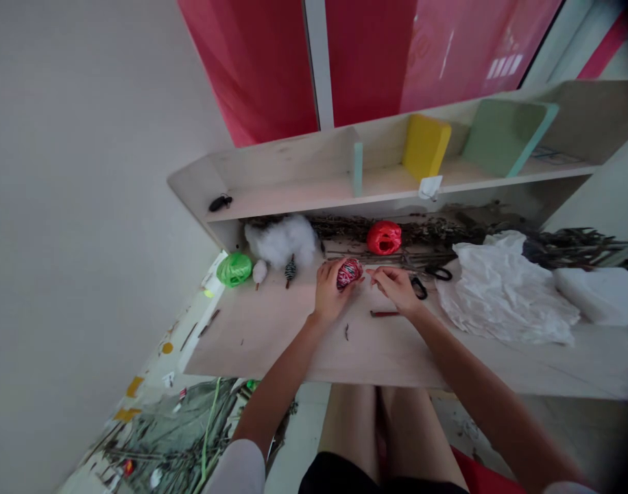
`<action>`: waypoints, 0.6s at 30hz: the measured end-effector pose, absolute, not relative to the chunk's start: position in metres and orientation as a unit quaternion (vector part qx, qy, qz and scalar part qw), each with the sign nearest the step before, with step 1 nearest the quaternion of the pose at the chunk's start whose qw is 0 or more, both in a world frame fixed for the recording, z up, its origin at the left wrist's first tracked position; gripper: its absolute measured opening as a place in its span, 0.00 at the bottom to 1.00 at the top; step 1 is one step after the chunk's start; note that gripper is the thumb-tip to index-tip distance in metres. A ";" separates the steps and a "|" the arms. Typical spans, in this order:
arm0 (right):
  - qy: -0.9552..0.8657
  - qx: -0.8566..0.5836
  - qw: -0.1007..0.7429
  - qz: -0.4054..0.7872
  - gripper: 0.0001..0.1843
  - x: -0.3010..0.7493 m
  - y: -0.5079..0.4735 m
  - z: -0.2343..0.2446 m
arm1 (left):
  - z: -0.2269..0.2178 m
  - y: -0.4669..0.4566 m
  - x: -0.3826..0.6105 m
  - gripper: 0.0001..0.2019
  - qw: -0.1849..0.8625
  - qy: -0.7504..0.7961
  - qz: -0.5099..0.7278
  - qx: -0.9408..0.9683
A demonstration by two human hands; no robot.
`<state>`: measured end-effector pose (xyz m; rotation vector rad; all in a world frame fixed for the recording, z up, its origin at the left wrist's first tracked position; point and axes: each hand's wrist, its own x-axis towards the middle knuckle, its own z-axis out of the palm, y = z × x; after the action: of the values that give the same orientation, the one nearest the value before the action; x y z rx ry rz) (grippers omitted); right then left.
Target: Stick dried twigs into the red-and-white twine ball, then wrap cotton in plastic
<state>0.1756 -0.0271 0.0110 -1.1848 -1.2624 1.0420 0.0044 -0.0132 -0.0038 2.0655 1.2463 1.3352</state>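
Observation:
My left hand (330, 291) holds a ball of red-and-white striped raffia (349, 273) against the pale wooden desktop (273, 329). My right hand (393, 288) sits just right of the ball, its fingertips pinched close to it; any thin strand there is too small to tell. Black-handled scissors (427, 274) lie beyond my right hand, beside a short red stick (384, 313). A red raffia ball (384, 237) and a green one (234, 269) rest farther off. Near a heap of white cotton wadding (282, 240) stand a small cotton-tipped stick (259, 272) and a striped wrapped stick (290, 269).
Dried twigs (396, 230) lie along the back of the desk, and crumpled white sheeting (504, 288) and a white foam block (599, 295) lie to the right. Above stands a shelf (293, 185) holding a yellow block (426, 146). A white wall (88, 206) rises left.

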 end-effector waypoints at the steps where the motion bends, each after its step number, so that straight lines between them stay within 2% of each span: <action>1: -0.531 -0.498 0.526 0.439 0.16 0.175 -0.027 0.011 | -0.003 -0.013 0.005 0.25 0.179 0.451 0.477 0.732; 3: -0.537 -0.498 0.516 0.444 0.16 0.174 -0.028 0.011 | -0.004 -0.014 0.006 0.25 0.191 0.463 0.489 0.714; 11: -0.518 -0.490 0.487 0.505 0.18 0.171 -0.030 0.008 | -0.004 -0.009 0.015 0.26 0.389 0.463 0.584 0.541; 14: -0.500 -0.480 0.516 0.504 0.18 0.173 -0.027 0.006 | -0.001 -0.008 0.014 0.27 0.434 0.458 0.576 0.519; 18: -0.497 -0.472 0.540 0.488 0.18 0.176 -0.025 0.006 | -0.003 -0.007 0.013 0.26 0.441 0.475 0.576 0.498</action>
<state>0.1763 -0.0248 0.0060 -1.1223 -1.1802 1.1610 0.0130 -0.0068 -0.0033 1.2368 1.1785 1.4306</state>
